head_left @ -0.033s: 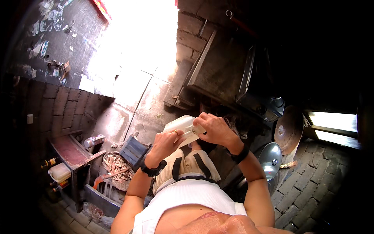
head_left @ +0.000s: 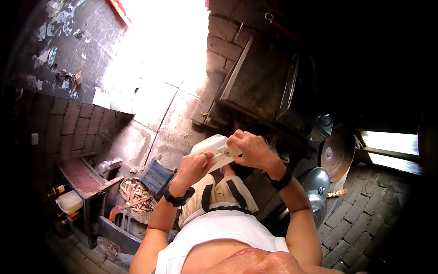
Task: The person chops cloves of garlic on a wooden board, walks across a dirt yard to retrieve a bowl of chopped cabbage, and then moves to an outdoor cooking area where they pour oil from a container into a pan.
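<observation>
A whitish, translucent plastic jug (head_left: 206, 145) is held tilted in front of my body. My left hand (head_left: 193, 168) is closed round its handle side, with a ring on one finger. At the neck end, my right hand (head_left: 253, 150) is closed with its fingers over a pale round part that looks like the cap. Whether that cap is on or loose cannot be made out. The fingers hide part of the neck, and the inside of the jug does not show clearly.
To the left stand a small reddish-topped wooden table (head_left: 86, 176), a basket of pale sticks or cobs (head_left: 137, 194) and a blue-grey stool (head_left: 157, 177). A wooden box (head_left: 260, 77) lies ahead. On the right are a shiny metal lid (head_left: 317, 187) and a round brown lid (head_left: 337, 153).
</observation>
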Motion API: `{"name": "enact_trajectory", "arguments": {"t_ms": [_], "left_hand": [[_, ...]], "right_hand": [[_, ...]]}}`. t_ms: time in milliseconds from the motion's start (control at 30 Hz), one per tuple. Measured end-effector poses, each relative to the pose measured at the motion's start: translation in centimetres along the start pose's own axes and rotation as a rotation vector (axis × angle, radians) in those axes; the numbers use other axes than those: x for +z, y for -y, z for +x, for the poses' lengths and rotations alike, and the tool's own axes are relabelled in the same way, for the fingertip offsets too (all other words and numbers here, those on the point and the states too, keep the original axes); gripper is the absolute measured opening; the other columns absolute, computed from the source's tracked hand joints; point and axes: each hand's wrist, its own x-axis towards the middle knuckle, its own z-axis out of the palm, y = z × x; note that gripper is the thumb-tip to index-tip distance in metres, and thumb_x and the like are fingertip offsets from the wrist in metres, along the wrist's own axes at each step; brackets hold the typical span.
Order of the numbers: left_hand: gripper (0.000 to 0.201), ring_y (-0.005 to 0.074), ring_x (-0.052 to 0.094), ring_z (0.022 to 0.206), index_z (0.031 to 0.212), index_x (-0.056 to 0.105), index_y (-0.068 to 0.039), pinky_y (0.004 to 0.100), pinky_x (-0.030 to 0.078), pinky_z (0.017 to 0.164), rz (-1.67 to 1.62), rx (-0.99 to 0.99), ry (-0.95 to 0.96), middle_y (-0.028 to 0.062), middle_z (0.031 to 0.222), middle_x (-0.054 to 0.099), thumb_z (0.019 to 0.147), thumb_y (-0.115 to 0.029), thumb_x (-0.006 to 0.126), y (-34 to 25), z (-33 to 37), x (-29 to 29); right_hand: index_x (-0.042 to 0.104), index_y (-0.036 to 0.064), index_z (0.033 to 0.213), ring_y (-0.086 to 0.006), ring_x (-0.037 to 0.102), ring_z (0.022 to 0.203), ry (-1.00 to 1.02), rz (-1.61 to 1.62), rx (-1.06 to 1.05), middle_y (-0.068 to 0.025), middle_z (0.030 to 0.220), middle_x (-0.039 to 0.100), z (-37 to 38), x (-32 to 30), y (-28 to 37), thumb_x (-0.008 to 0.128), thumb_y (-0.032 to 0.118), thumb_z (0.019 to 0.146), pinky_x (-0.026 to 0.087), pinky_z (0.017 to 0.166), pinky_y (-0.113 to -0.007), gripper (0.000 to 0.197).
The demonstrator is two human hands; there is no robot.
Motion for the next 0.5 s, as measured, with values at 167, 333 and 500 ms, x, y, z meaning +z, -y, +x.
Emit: {"name": "enact_trajectory", "arguments": {"t_ms": [167,333,500], "left_hand": [[0.023,0.033,0.066,0.071,0.095,0.068,-0.008,0.041,0.051,0.061,0.04,-0.074,-0.033,0.0156,0.078,0.067,0.088,-0.029,0.067,1.5,-0.5,-0.9],[0.023,0.034,0.066,0.07,0.096,0.069,-0.007,0.0405,0.051,0.061,0.053,-0.107,-0.059,0.0154,0.079,0.067,0.087,-0.028,0.069,1.7,-1.1,-2.0],[0.021,0.0335,0.065,0.073,0.094,0.067,-0.005,0.0412,0.05,0.064,0.063,-0.089,-0.15,0.0152,0.08,0.066,0.086,-0.025,0.069,2.2,-2.0,-3.3]], "right_hand": [[0.063,0.0097,0.107,-0.0271,0.065,0.088,-0.368,0.333,0.132,-0.0115,0.097,0.061,3.6,-1.0,-3.3,0.073,0.017,0.073,0.053,0.074,-0.036,0.036],[0.062,0.0042,0.106,-0.0272,0.064,0.087,-0.629,0.345,0.32,-0.013,0.098,0.064,9.3,4.3,-13.6,0.08,0.022,0.072,0.052,0.079,-0.036,0.043],[0.058,0.0059,0.107,-0.0299,0.063,0.093,-0.775,0.335,0.285,-0.0135,0.101,0.063,11.9,7.0,-16.5,0.08,0.01,0.067,0.052,0.082,-0.038,0.046]]}}
